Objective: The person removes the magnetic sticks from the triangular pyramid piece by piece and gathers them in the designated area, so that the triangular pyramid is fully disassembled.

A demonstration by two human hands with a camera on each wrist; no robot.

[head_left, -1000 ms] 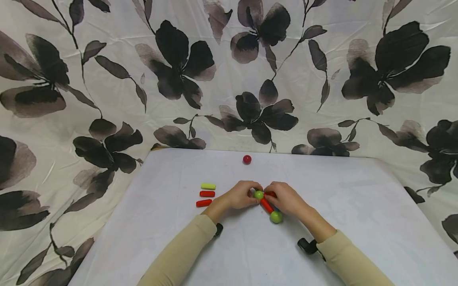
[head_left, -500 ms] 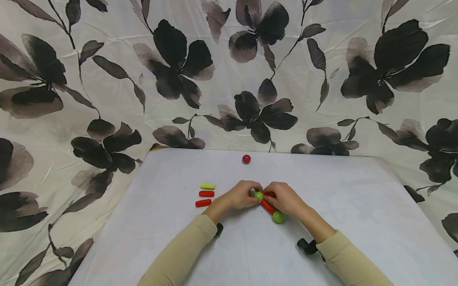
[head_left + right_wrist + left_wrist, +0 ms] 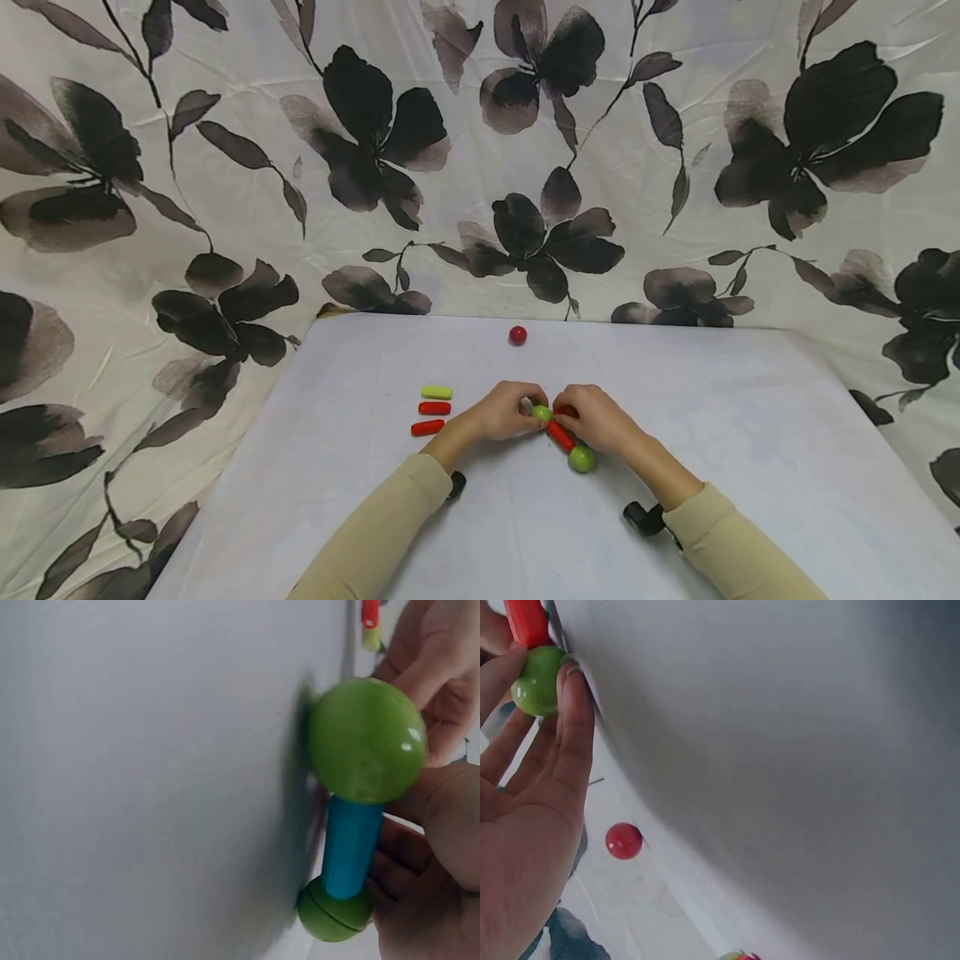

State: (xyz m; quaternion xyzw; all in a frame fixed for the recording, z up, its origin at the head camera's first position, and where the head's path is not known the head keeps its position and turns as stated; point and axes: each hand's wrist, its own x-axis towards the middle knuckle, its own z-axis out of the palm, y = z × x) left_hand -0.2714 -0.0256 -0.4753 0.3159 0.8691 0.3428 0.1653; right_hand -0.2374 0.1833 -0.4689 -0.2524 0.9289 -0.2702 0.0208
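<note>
My left hand (image 3: 504, 411) pinches a green ball (image 3: 542, 412) between thumb and fingers, just above the white tabletop. A red stick (image 3: 526, 621) meets that ball in the left wrist view. My right hand (image 3: 600, 418) grips this red stick from the other side. Another red stick (image 3: 559, 435) runs from the pinched ball toward a nearer green ball (image 3: 582, 459). In the right wrist view a blue stick (image 3: 351, 844) joins a large green ball (image 3: 367, 741) to a further green ball (image 3: 335, 911) beside my right fingers; the head view hides this stick.
To the left lie a yellow stick (image 3: 437, 392) and two red sticks, the upper red stick (image 3: 434, 408) and the lower red stick (image 3: 427, 427). A red ball (image 3: 517, 336) rests near the far edge of the white table (image 3: 712, 392). Flowered cloth (image 3: 450, 167) hangs behind.
Both hands stay in nearly the same place. The nearer green ball and its red stick have shifted very slightly rightward and toward me.
</note>
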